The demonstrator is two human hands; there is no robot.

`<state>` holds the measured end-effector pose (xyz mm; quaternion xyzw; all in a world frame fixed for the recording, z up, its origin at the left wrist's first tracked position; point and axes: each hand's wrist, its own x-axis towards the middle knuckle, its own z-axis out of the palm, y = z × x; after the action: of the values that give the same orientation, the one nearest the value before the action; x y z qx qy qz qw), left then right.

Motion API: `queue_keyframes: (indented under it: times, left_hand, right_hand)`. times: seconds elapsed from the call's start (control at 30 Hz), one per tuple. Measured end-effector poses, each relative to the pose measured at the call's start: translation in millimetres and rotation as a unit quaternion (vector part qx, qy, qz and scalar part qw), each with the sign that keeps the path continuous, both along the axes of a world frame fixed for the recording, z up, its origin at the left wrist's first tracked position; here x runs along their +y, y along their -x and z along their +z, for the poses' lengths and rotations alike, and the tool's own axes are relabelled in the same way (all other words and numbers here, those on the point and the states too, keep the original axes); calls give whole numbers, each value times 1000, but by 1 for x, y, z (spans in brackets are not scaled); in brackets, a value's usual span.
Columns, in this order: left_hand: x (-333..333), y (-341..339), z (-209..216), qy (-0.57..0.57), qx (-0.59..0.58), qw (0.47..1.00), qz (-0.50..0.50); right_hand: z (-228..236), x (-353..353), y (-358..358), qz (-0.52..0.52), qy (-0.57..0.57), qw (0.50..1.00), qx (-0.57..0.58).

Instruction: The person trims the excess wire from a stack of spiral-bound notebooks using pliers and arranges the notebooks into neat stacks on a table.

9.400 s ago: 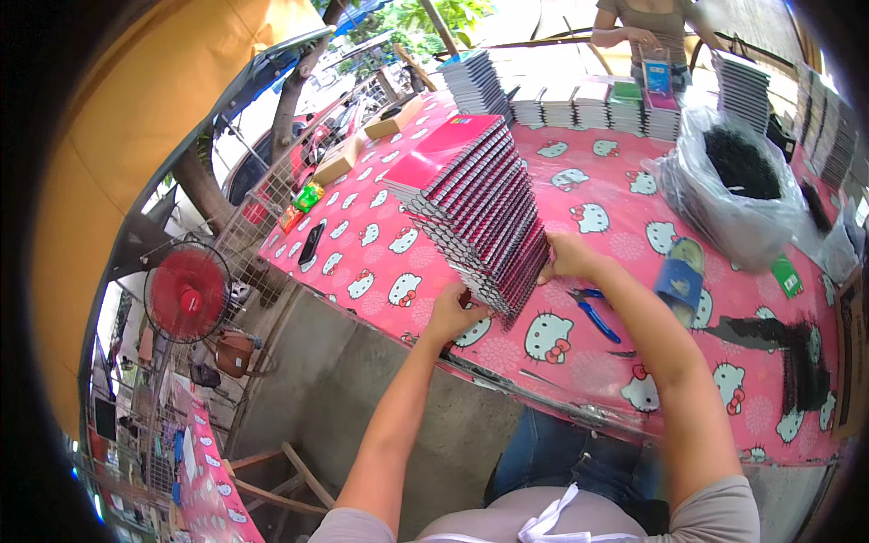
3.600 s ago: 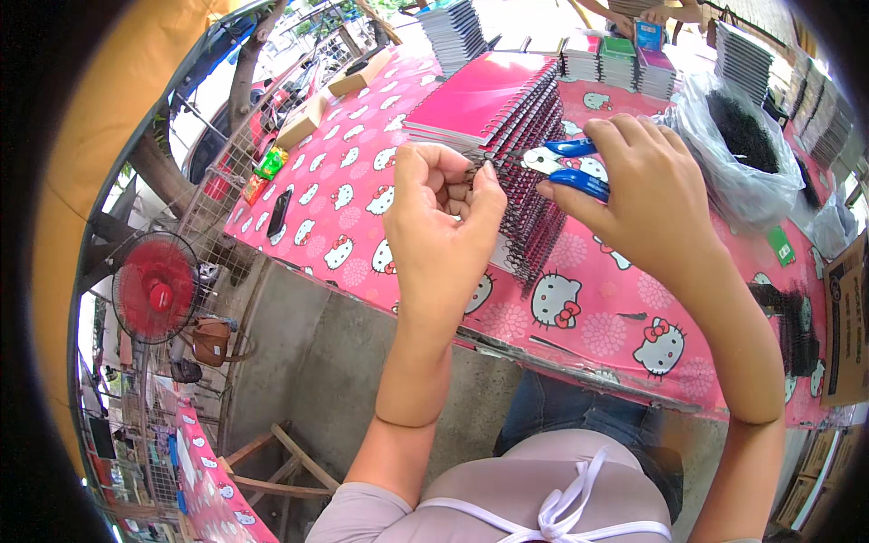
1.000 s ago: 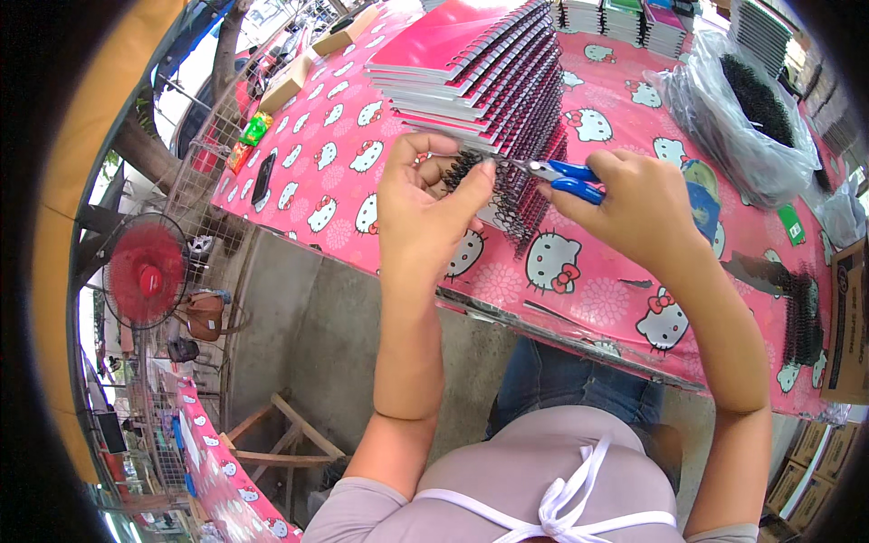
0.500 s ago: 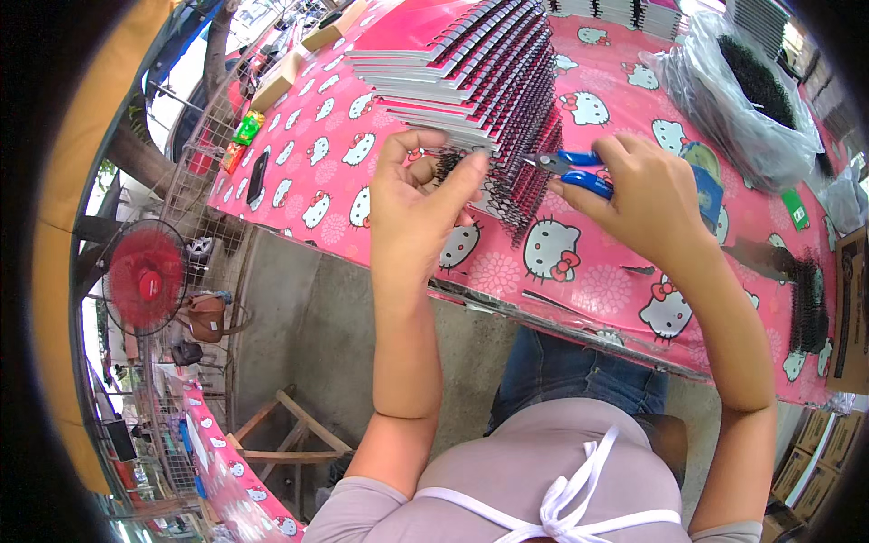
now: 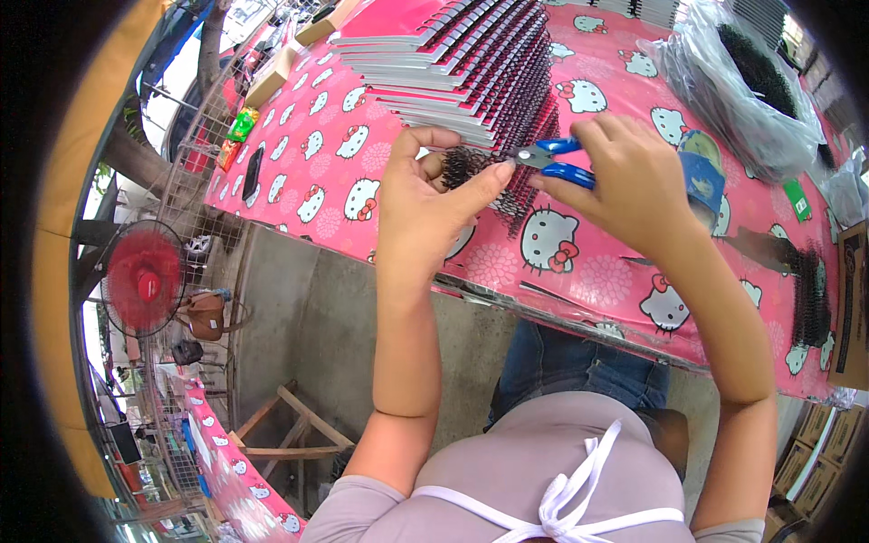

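A tall, fanned stack of spiral-bound notebooks (image 5: 453, 77) with pink covers and black coils stands on the table. My left hand (image 5: 424, 204) is curled at the stack's near corner, its fingers and thumb around a bunch of black spiral binding coils (image 5: 463, 165). How far these coils are threaded into a notebook I cannot tell. My right hand (image 5: 638, 176) grips a pair of blue-handled cutting pliers (image 5: 549, 161). Their jaws touch or nearly touch the coil beside my left thumb tip.
Pink cartoon-print cloth (image 5: 597, 281) covers the table. A clear plastic bag (image 5: 697, 90) of black coils stands far right, with more loose coils (image 5: 810, 294) near the right edge. A blue tape roll (image 5: 701, 181) lies beyond my right wrist. A phone (image 5: 253, 172) lies at left.
My right hand has brought the pliers left, in to the coil at my left thumb. My left thumb has shifted slightly right, and more of the bunched coils shows in that hand.
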<state>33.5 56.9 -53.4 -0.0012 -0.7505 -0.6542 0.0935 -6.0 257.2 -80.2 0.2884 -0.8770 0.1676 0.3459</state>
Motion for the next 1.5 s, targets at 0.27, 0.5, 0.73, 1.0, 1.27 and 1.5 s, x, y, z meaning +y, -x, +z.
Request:
queue_keyframes:
  times: [0.27,0.5,0.73,1.0,1.27,1.5]
  left_hand:
    - [-14,4,-8,-16,-21,999,27]
    - [-8,5,-18,-8,-20,1000,20]
    - [-5,3,-17,-8,-36,999,11]
    - [-20,5,-27,-4,-53,998,33]
    - [-24,8,-34,8,-60,998,24]
    - [-11,6,-37,20,-59,998,16]
  right_hand:
    - [-9,4,-10,-25,3,998,-62]
    - [-4,-6,-11,-47,-50,969,-237]
    - [-20,-3,-7,-9,3,998,-68]
    - [-23,-3,-12,-24,0,997,-71]
    - [-26,-12,-14,-40,-47,966,-251]
    - [-36,-13,-1,-12,-18,997,-78]
